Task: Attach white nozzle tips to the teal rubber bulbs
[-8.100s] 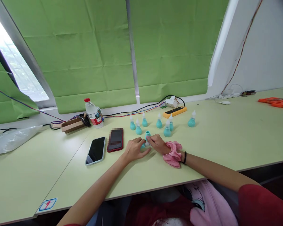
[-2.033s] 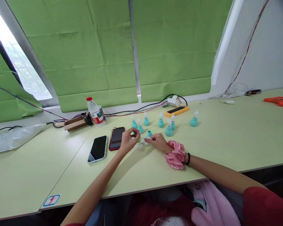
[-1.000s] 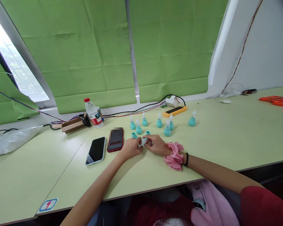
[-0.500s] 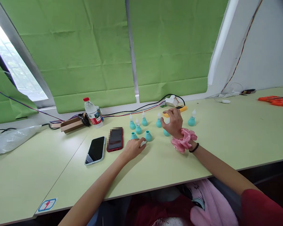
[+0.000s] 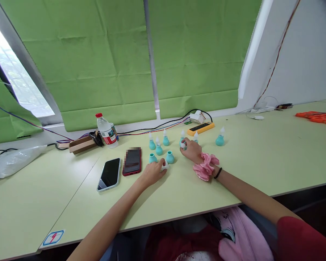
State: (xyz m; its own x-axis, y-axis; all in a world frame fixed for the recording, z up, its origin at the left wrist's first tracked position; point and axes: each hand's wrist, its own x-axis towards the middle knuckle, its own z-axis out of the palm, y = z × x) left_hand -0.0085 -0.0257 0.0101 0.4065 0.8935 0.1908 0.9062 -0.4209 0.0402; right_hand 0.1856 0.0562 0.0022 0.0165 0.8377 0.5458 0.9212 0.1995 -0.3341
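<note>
Low over the table, my left hand (image 5: 154, 172) is closed, with a small whitish translucent nozzle tip (image 5: 165, 165) between thumb and fingers. Just beyond it stand two open-topped teal rubber bulbs, one (image 5: 170, 157) to the right and another (image 5: 152, 158) partly behind the hand. My right hand (image 5: 192, 149) pinches a small white piece (image 5: 183, 144) whose exact shape is partly hidden. Close behind that hand are a teal bulb with a clear pointed tip (image 5: 182, 135) and another clear tip (image 5: 196, 136), its bulb hidden. Several tipped bulbs (image 5: 159, 149) stand upright to the left, and one (image 5: 220, 140) to the right.
Two phones, one white-edged (image 5: 109, 174) and one red-cased (image 5: 132, 161), lie left. Behind them stand a red-capped bottle (image 5: 107, 131) and an open cardboard box (image 5: 83, 144). A yellow power strip (image 5: 201, 128) and cables lie at the back; orange tools (image 5: 316, 117) lie far right.
My right hand has come down and to the left, from above the bulbs to beside them, and now pinches a small white piece. My left hand has barely moved.
</note>
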